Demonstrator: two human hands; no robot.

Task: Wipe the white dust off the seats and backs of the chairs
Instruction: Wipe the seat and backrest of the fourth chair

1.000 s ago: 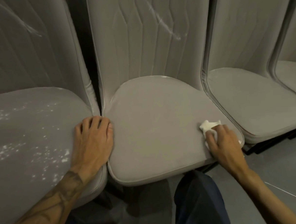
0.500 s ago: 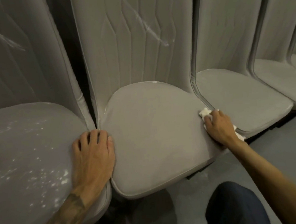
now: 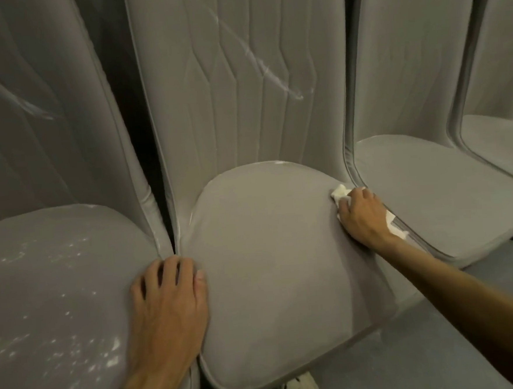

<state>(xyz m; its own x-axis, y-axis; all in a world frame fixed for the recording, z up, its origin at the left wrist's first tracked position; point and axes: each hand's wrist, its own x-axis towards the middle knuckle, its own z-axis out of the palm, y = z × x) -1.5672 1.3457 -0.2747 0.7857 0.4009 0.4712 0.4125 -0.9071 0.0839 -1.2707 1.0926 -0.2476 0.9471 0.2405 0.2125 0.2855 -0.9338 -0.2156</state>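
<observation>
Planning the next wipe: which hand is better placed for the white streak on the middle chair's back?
Likely right. The right hand holds the cloth below the streak; the left hand rests bare.

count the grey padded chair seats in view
4 grey padded chair seats: dust-speckled left one, middle one, next one rightward, one cropped at right edge. More may sit off-frame.

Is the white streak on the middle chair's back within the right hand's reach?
Probably yes: the right hand, holding the cloth on the seat, has nothing between it and the streak.
</observation>
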